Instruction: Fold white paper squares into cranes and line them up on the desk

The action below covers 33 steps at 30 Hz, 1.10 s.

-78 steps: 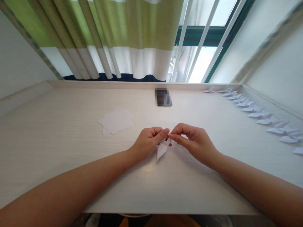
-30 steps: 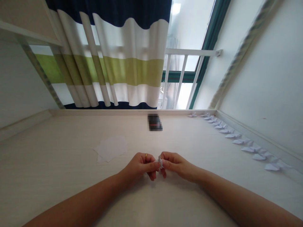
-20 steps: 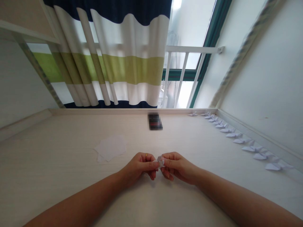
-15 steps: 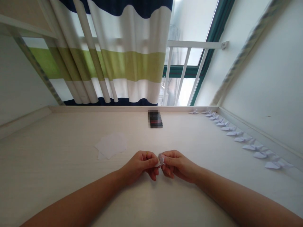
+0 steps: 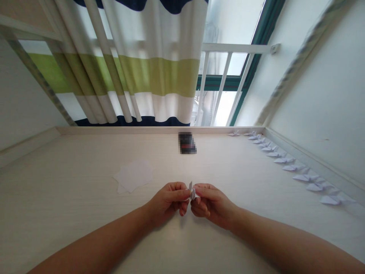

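Note:
A small folded piece of white paper (image 5: 192, 192) is pinched between my two hands, just above the pale tabletop (image 5: 85, 220). My left hand (image 5: 172, 196), with a ring on one finger, grips its left side between thumb and forefinger. From the other side my right hand (image 5: 212, 199) pinches it the same way, thumb on top. One thin flap of the paper stands up between the fingertips. Much of the paper is covered by my fingers, so its full shape cannot be made out.
Several folded white paper cranes (image 5: 303, 177) line the right edge of the table. Loose white paper sheets (image 5: 135, 175) lie left of centre. A dark, pixelated object (image 5: 187, 143) rests near the back ledge (image 5: 128, 130). Behind hang a striped curtain (image 5: 159, 76) and a white railing (image 5: 234, 48).
The paper between my fingers has turned, and a flap now points upward. My right hand has shifted slightly, its lower fingers curling closer under the paper. The view has tilted a little.

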Tool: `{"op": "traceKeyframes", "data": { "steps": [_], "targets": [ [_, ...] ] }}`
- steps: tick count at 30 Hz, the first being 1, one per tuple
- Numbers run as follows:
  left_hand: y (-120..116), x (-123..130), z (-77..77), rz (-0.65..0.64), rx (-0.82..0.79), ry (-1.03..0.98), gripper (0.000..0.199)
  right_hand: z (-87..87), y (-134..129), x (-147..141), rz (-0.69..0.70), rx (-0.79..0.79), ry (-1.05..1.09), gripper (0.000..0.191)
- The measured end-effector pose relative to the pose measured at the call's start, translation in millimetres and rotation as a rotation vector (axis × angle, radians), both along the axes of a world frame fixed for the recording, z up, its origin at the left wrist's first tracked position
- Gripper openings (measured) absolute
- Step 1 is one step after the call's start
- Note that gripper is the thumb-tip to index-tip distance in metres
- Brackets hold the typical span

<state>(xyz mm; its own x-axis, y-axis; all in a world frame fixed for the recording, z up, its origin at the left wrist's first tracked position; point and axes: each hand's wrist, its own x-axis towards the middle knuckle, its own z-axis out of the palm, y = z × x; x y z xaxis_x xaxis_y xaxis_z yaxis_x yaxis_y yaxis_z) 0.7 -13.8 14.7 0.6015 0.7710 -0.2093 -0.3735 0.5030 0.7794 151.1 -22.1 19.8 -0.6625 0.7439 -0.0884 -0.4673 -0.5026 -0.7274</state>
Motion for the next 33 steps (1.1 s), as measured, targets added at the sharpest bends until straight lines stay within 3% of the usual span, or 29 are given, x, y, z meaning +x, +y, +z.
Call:
{"op": "traceKeyframes", "data": {
  "steps": [19,33],
  "targets": [
    [0,-1,0.7,-0.020,-0.009,-0.078,0.026,-7.6,4,0,0.048,0.085,0.181,0.041],
    [0,-5,-1.6,-0.017,-0.018,-0.102,0.023,-3.1,9,10,0.075,0.094,0.139,0.031]
  ]
}}
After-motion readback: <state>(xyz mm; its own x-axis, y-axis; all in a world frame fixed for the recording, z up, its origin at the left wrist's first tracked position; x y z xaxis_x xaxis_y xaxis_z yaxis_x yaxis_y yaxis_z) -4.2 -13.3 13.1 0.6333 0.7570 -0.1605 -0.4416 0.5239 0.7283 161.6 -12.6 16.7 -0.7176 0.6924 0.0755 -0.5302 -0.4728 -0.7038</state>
